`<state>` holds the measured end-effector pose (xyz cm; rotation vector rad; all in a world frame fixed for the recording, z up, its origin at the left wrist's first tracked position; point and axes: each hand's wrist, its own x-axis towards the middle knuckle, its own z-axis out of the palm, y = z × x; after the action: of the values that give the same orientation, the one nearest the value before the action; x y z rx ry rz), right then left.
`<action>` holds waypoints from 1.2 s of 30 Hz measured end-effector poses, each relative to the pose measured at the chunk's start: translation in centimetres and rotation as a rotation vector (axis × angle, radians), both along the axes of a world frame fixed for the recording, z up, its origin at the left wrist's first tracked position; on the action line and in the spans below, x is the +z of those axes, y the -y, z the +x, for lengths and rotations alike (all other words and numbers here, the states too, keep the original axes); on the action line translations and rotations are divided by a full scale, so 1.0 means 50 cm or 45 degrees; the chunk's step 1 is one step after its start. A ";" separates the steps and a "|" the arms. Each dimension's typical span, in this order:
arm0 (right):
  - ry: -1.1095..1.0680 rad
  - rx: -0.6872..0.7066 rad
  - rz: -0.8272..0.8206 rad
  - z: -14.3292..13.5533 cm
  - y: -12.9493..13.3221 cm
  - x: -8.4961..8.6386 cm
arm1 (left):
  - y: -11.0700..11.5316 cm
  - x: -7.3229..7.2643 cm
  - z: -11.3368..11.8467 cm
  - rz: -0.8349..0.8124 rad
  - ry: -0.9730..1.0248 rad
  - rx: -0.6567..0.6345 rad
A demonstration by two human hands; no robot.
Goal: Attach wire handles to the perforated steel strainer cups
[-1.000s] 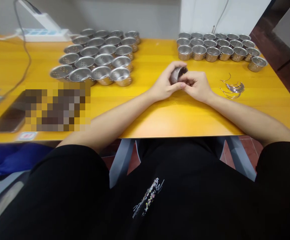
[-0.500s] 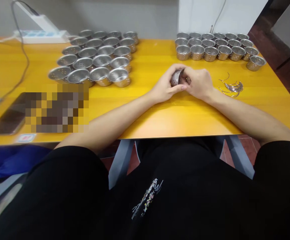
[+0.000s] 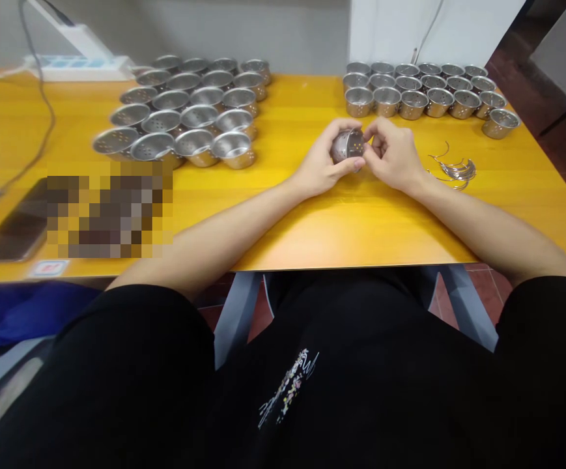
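My left hand (image 3: 322, 161) is wrapped round a small perforated metal cup (image 3: 342, 147), which lies tipped on its side with its mouth turned to the right. Holes show inside the cup. Close to the rim is my right hand (image 3: 394, 155), its thumb and fingertips bent together in a pinch. Whether a thin piece is between those fingertips I cannot make out. Just right of that hand, a small heap of curved metal wires (image 3: 458, 170) lies on the yellow table (image 3: 351, 228).
Rows of metal cups (image 3: 234, 148) stand at the left, and more rows of cups (image 3: 413, 104) at the back right. A single cup (image 3: 500, 122) stands at their front corner. Farther left are a phone (image 3: 12, 225), a blurred-out patch and a power strip (image 3: 77, 68) with cables.
My right hand's fingers have drawn back from inside the cup to its rim, moving slightly right. The cup's mouth now shows more; my left hand still holds it.
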<state>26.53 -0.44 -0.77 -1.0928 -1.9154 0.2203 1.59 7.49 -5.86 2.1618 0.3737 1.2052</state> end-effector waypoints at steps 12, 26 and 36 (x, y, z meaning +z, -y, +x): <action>-0.060 0.278 -0.110 -0.039 0.033 0.000 | 0.017 0.022 -0.018 -0.047 -0.044 -0.015; 0.057 0.427 -0.207 -0.026 0.039 0.017 | 0.014 0.014 -0.019 -0.007 -0.078 -0.106; 0.119 0.204 -0.091 -0.037 0.020 -0.002 | 0.022 0.019 -0.016 -0.005 -0.066 -0.133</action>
<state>24.69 -1.44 -0.87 -1.0119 -2.0948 0.3342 0.80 6.37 -4.93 2.1844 0.2812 1.0915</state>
